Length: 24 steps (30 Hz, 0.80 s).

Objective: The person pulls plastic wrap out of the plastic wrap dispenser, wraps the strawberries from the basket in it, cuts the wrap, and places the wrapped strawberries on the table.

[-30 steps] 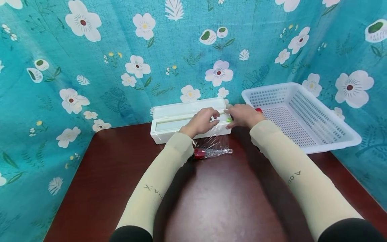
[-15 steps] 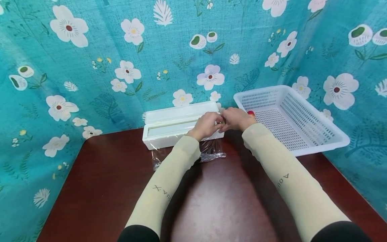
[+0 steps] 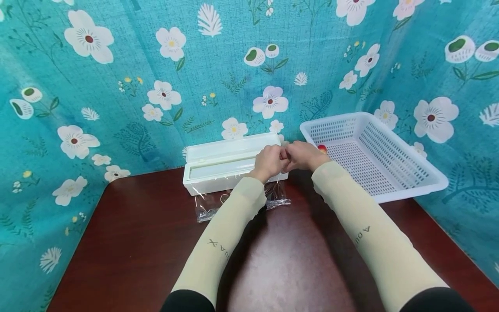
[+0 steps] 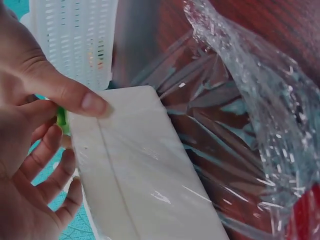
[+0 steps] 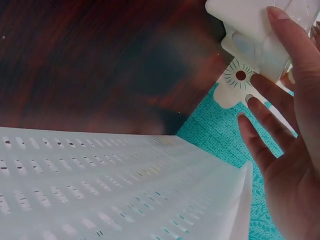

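A long white cling film dispenser point(image 3: 210, 184), lid raised, stands at the back of the table. Clear cling film point(image 4: 220, 135) drapes over its front wall and ends in a crumpled edge on the tabletop. At the dispenser's right end my left hand point(image 3: 268, 161) and right hand point(image 3: 302, 156) meet. In the left wrist view the left thumb lies on the dispenser, with the index finger curled beside a small green piece point(image 4: 61, 119). The right thumb rests on the dispenser's end in the right wrist view, index finger behind it, other fingers spread free.
A white perforated basket point(image 3: 409, 190) stands at the back right, with a small red thing point(image 3: 322, 148) at its left side. Something red point(image 4: 305, 220) shows by the crumpled film. A blue floral curtain point(image 3: 136, 95) hangs close behind the dispenser.
My left hand has moved right to meet the right hand at the dispenser's end. The head view has shifted slightly. The red thing beside the film is now hidden by my left forearm.
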Each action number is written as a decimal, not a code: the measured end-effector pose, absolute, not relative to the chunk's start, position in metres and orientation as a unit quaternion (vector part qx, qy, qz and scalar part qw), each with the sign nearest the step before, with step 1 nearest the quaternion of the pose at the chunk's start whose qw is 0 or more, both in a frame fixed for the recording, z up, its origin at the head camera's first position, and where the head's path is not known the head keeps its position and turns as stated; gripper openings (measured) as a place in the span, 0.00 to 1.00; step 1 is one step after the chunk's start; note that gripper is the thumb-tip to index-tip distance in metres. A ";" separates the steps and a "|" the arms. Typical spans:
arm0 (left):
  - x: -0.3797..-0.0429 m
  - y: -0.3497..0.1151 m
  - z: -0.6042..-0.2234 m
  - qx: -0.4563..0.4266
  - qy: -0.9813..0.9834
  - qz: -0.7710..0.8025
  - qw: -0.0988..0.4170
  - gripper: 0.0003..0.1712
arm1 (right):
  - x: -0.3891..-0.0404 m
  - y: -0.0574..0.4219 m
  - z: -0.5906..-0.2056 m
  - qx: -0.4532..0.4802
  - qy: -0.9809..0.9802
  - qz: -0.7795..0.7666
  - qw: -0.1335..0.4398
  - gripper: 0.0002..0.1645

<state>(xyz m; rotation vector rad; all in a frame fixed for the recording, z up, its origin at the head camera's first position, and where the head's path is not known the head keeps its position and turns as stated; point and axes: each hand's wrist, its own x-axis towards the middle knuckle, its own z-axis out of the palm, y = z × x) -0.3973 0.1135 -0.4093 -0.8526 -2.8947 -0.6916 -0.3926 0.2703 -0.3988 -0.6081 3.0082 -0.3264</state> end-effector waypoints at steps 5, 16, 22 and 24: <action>-0.398 0.108 -0.407 -0.251 -0.943 -0.217 0.021 0.09 | -0.394 0.269 -0.399 -0.196 0.975 -0.103 0.031 0.21; -0.394 0.096 -0.406 -0.246 -0.948 -0.202 0.011 0.10 | -0.394 0.266 -0.405 -0.176 0.979 -0.094 0.046 0.24; -0.395 0.092 -0.403 -0.242 -0.950 -0.197 0.010 0.08 | -0.392 0.265 -0.399 -0.153 0.983 -0.087 0.048 0.43; -0.395 0.090 -0.402 -0.242 -0.950 -0.196 0.008 0.08 | -0.392 0.266 -0.398 -0.150 0.984 -0.086 0.049 0.45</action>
